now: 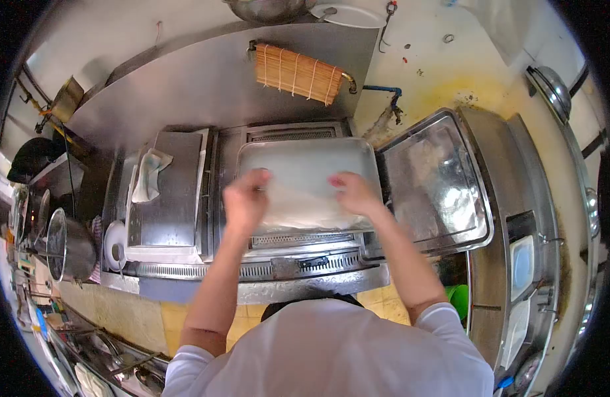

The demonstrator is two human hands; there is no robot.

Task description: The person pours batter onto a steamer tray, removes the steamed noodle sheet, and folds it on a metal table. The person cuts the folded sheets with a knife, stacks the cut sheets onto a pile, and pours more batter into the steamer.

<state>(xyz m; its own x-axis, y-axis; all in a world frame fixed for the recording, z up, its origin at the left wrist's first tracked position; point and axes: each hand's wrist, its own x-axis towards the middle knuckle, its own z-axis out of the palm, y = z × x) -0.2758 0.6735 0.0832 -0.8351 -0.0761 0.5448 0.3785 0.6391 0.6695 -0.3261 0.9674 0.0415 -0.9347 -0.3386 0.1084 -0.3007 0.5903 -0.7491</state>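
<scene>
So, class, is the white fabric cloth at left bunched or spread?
Bunched: the white fabric cloth lies narrow and creased, not flat.

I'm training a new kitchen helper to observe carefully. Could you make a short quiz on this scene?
1. True or false: the bamboo mat appears higher in the view than the pale rectangular tray.
2. Where does the white cloth lie? (a) on the flat metal cover left of the pale rectangular tray; (b) on the yellow floor; (c) in the green container.
3. Which of the person's hands is nearer to the white cloth?

Key: 1. True. 2. a. 3. The left hand.
</scene>
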